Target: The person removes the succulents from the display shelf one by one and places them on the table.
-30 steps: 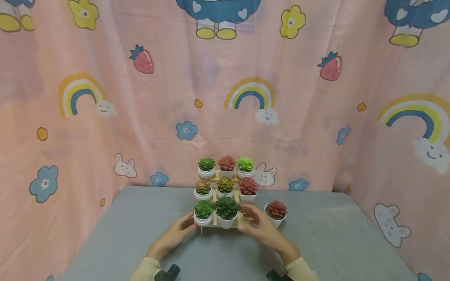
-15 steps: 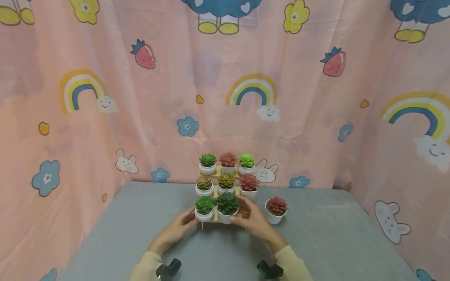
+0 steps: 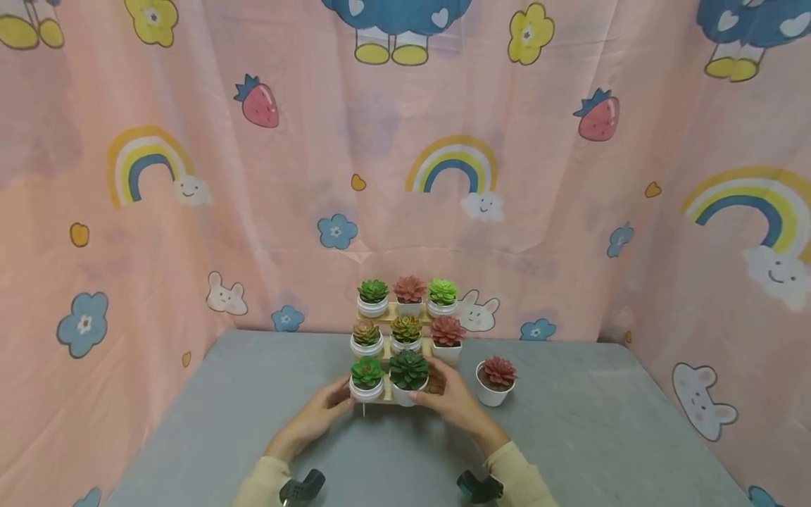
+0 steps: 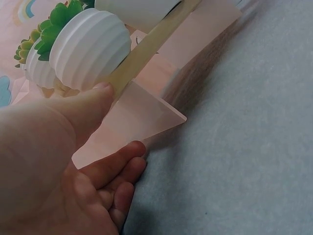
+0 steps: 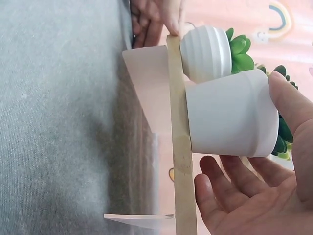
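Observation:
A three-tier stand with wooden shelves [image 5: 180, 161] and clear supports [image 4: 139, 112] bears several potted succulents. My right hand [image 3: 453, 403] holds the white pot [image 5: 227, 115] of a dark green succulent [image 3: 408, 370] on the front shelf, thumb at the rim and fingers around the other side. The pot's base meets the shelf. At the shelf's left end, my left hand [image 3: 319, 410] grips the stand, its thumb [image 4: 100, 98] on the wood and its fingers by the clear support. Beside that thumb sits a green succulent in a ribbed white pot [image 4: 90, 49].
A red succulent in a round white pot [image 3: 496, 384] stands on the grey table [image 3: 570, 422] right of the stand. Red and green succulents fill the middle and back shelves. A pink patterned curtain [image 3: 304, 176] hangs behind.
My right hand has moved left from the front shelf's right end to the dark green succulent's pot and taken hold of it. My left hand stays at the stand's left end.

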`<state>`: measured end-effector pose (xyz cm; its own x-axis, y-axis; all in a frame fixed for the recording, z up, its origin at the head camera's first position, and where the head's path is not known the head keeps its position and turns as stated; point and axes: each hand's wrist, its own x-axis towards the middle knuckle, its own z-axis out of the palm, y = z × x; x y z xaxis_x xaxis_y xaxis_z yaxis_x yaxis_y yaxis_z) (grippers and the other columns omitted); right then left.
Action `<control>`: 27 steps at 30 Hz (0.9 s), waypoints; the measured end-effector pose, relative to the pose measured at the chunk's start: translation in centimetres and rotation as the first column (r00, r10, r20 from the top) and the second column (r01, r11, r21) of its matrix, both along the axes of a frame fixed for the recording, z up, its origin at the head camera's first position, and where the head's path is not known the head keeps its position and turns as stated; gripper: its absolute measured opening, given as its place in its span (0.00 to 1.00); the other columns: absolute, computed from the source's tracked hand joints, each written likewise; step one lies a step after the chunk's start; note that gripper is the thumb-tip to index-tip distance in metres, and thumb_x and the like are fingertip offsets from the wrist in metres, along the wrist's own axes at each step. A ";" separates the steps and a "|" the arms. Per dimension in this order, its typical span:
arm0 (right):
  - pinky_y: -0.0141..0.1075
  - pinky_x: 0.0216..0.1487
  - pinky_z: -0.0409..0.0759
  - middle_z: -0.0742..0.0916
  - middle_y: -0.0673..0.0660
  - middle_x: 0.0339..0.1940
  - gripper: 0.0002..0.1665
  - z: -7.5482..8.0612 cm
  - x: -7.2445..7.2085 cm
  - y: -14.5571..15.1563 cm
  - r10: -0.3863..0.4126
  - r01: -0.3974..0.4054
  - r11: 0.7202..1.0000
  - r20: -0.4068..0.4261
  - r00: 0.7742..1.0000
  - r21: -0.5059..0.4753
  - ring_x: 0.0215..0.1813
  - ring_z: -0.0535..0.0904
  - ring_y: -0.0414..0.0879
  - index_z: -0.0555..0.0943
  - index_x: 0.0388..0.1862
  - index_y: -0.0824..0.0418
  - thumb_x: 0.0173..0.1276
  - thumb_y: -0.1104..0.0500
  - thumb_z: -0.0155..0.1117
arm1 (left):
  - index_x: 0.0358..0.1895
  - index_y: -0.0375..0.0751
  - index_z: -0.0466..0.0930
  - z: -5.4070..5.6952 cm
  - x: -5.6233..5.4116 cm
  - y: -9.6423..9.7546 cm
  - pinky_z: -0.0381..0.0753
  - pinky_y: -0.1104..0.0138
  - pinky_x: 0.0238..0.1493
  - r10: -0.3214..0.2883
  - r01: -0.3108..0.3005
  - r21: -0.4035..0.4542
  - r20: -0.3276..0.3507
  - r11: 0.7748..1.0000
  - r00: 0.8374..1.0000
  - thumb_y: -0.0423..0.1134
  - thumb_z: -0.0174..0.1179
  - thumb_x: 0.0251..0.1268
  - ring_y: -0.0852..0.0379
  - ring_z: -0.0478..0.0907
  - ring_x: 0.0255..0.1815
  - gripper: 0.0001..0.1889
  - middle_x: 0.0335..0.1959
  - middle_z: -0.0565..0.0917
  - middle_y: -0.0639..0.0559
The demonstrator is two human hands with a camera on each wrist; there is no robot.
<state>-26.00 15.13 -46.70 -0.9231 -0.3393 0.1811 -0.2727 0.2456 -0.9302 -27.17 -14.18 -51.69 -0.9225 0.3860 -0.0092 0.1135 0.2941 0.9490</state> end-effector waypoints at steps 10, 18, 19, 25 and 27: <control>0.36 0.57 0.85 0.79 0.74 0.65 0.43 -0.2 0.0 -0.3 0.021 -0.021 1.000 -0.019 1.000 -0.016 0.61 0.82 0.59 0.63 0.74 0.75 0.68 0.59 0.71 | 0.80 0.41 0.55 -0.3 0.0 0.0 0.66 0.39 0.73 -0.014 0.013 -0.007 -0.005 1.000 1.000 0.44 0.54 0.79 0.30 0.65 0.75 0.33 0.74 0.68 0.30; 0.30 0.52 0.83 0.80 0.72 0.65 0.42 -0.1 -0.1 -0.5 0.002 -0.003 1.000 -0.006 1.000 -0.023 0.55 0.83 0.47 0.65 0.74 0.72 0.67 0.59 0.72 | 0.80 0.38 0.56 -0.1 -0.2 0.1 0.67 0.38 0.72 -0.020 0.020 -0.003 -0.033 1.000 0.999 0.43 0.54 0.79 0.29 0.66 0.74 0.33 0.73 0.68 0.28; 0.29 0.51 0.83 0.80 0.72 0.65 0.42 -0.1 -0.1 -0.5 0.000 0.000 1.000 -0.002 1.000 -0.022 0.54 0.83 0.46 0.65 0.74 0.72 0.67 0.59 0.73 | 0.80 0.38 0.56 -0.1 -0.2 0.1 0.67 0.38 0.72 -0.024 0.024 -0.004 -0.037 1.000 0.999 0.43 0.54 0.79 0.29 0.67 0.74 0.33 0.74 0.68 0.28; 0.28 0.47 0.83 0.82 0.71 0.62 0.42 -0.1 0.1 -0.5 -0.023 0.023 1.000 0.007 1.000 -0.005 0.50 0.83 0.42 0.68 0.72 0.71 0.63 0.60 0.75 | 0.80 0.40 0.56 -0.3 -0.3 0.0 0.66 0.37 0.72 -0.020 0.019 -0.013 -0.025 1.000 1.000 0.44 0.54 0.78 0.29 0.66 0.74 0.33 0.74 0.68 0.29; 0.30 0.49 0.84 0.83 0.71 0.62 0.41 -0.1 0.2 -0.4 -0.028 0.028 1.000 0.003 1.000 -0.006 0.52 0.83 0.44 0.69 0.71 0.71 0.63 0.60 0.76 | 0.80 0.41 0.57 -0.4 -0.3 0.1 0.67 0.37 0.72 -0.012 0.012 -0.016 -0.016 1.000 1.000 0.44 0.55 0.78 0.29 0.66 0.74 0.33 0.74 0.68 0.30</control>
<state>-25.81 14.71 -46.79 -0.9327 -0.3123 0.1804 -0.2633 0.2475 -0.9324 -27.50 -14.12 -52.08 -0.9178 0.3971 -0.0010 0.1323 0.3080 0.9422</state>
